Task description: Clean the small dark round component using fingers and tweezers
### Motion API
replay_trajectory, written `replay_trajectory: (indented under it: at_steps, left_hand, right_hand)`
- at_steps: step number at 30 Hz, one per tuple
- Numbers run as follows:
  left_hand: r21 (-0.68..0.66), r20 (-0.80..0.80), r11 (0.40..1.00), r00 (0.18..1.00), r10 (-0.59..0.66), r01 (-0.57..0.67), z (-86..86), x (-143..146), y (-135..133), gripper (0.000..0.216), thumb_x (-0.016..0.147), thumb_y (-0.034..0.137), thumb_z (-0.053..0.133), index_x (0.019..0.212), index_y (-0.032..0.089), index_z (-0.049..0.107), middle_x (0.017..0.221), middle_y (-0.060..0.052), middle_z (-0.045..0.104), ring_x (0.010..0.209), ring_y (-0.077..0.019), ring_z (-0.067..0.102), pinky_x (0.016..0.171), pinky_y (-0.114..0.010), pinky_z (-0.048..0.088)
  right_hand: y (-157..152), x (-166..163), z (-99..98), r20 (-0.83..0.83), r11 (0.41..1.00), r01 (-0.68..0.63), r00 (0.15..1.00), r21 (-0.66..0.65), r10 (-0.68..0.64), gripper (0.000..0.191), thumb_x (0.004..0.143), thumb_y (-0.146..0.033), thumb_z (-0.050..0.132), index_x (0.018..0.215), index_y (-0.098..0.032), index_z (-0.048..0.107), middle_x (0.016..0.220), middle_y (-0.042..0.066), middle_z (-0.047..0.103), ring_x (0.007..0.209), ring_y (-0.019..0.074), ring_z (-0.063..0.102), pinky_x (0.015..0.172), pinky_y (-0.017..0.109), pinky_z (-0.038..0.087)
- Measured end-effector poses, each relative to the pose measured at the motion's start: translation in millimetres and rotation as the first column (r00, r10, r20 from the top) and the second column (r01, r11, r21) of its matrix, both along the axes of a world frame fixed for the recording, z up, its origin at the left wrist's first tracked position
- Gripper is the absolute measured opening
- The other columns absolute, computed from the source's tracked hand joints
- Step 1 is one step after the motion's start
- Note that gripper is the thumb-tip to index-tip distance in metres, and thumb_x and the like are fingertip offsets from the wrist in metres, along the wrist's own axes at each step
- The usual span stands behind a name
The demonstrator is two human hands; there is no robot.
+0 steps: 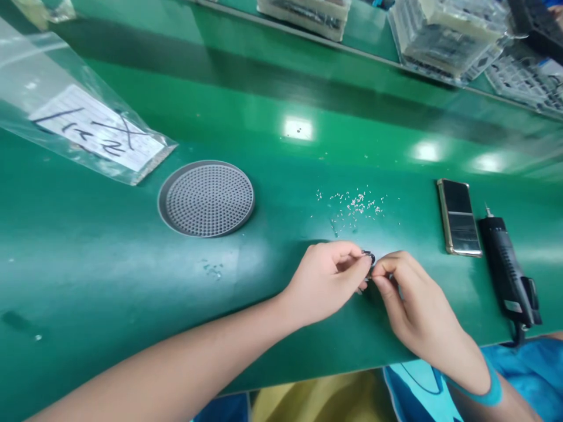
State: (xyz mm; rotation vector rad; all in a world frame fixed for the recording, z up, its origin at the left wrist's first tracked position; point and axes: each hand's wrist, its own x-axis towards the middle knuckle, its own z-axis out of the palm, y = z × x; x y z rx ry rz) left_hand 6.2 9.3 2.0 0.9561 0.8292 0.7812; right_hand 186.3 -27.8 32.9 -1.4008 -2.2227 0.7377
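My left hand [328, 280] and my right hand [411, 299] meet just above the green table [109, 264], near its front edge. Both are closed in a pinch. Between the fingertips sits a small dark part [369, 256], held by my left hand and touched by my right. A scatter of tiny pale screws [356, 205] lies on the table just beyond the hands. A round grey perforated tray [206, 198] rests to the left.
A phone [458, 217] lies face up to the right, with a black electric screwdriver [508, 272] beside it. A clear plastic bag with a handwritten label [94, 126] lies at the far left. Stacked clear trays of parts [444, 35] line the back edge.
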Motion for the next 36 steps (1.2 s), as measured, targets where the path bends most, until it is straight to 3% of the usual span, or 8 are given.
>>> replay_trajectory:
  at_steps: [36]
  left_hand:
    - [-0.017,0.002,1.000,1.000,0.010,-0.010,-2.3,-1.2,-1.1,0.023,0.096,0.018,0.059,0.074,0.013,0.064,0.066,0.000,0.067,0.061,-0.0102,0.064,0.055,-0.013,0.048]
  right_hand:
    - [0.3,-1.0,-0.4,0.081,1.000,0.011,0.997,0.011,-0.011,0.017,0.112,-0.018,0.044,0.101,-0.024,0.055,0.097,-0.001,0.055,0.083,0.0180,0.061,0.074,0.032,0.044]
